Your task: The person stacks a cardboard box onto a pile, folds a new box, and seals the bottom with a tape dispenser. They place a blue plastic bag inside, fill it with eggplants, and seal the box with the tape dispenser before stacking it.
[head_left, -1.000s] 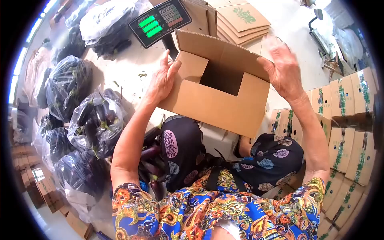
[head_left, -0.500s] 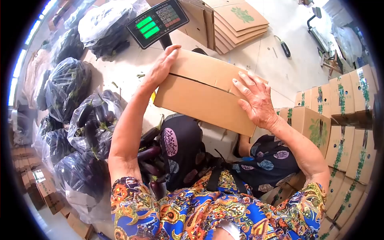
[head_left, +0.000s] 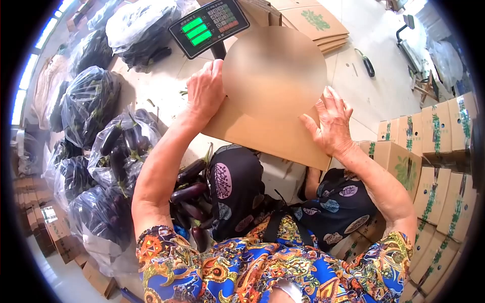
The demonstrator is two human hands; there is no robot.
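A cardboard box (head_left: 268,132) rests in front of my knees, its upper part covered by a round blur. My left hand (head_left: 207,88) is at the box's left side, with its fingers curled over the edge near the scale. At the right side my right hand (head_left: 333,121) lies on the box with its fingers spread and the thumb apart. The scale display (head_left: 209,25), with green lit panels, stands just beyond my left hand. Loose eggplants (head_left: 189,192) lie beside my left knee.
Plastic bags of eggplants (head_left: 90,106) crowd the left. Flat cardboard sheets (head_left: 313,22) are piled at the top. Taped boxes (head_left: 434,131) are stacked at the right. A single eggplant (head_left: 368,64) lies on the floor beyond my right hand.
My left hand has shifted down and its fingers are more curled at the box edge. My right hand has moved slightly right. A blur now hides the box's upper part.
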